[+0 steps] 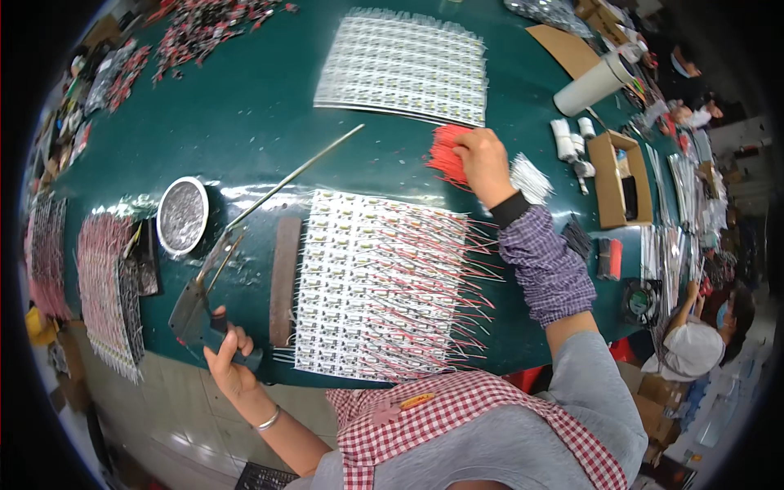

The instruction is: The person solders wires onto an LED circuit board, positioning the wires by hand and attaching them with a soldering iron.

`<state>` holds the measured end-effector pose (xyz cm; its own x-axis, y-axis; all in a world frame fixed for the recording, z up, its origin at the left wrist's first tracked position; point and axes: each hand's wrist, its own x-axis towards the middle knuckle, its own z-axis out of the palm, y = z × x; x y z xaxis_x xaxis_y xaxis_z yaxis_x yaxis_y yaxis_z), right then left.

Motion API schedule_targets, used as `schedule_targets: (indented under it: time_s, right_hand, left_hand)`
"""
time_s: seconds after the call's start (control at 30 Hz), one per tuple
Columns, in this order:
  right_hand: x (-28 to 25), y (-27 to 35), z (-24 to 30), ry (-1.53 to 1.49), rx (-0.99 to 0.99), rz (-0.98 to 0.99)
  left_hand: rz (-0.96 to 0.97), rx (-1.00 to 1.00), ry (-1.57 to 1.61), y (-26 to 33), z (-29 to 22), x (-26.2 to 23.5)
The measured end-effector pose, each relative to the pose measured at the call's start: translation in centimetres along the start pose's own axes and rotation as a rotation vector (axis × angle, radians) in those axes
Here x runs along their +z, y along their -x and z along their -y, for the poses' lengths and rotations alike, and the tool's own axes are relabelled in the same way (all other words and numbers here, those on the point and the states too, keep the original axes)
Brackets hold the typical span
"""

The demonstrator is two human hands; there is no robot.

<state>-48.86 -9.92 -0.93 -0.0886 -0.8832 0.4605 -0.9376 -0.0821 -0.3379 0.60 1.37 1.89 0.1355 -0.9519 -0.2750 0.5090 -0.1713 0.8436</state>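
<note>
On the green table (261,122) I see the wired LED strip panel (380,286) at the near edge, left hand (229,359) fingers clamped on the soldering iron (245,220) beside it, right hand (483,162) pinching the red wire bundle (446,153) mid-table — looks like wire pickup; next wants one wire seated on a pad.

Two white panel sheets (384,286) (404,67), one round tin (182,216), one cardboard box (618,180).

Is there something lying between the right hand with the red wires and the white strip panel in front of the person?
Nothing visible does. The right hand grips the bundle of red wires just beyond the strip panel. Only bare green table lies between them. The white wire pile sits off to the right.
</note>
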Motion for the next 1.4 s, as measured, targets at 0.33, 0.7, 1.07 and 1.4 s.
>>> schedule_targets:
  time_s: [0.33, 0.7, 1.07, 1.4]
  right_hand:
    - [-1.8, 0.3, 0.2, -0.004, 0.009, 0.011]
    - [-6.1, -1.9, 3.1, 0.149, -0.290, 0.087]
    - [0.4, -2.9, 12.9, 0.501, -0.708, 0.485]
    - [-0.9, -0.4, 12.8, 0.010, -0.420, 0.268]
  left_hand:
    - [-0.174, 0.767, -0.450, 0.1, -7.8, 6.8]
    - [-0.421, 0.590, -0.486, -1.8, -3.3, 8.4]
    - [-0.157, 0.289, -0.387, 2.4, -0.4, 13.8]
    - [-0.013, 0.109, -0.339, 2.5, 0.6, 13.1]
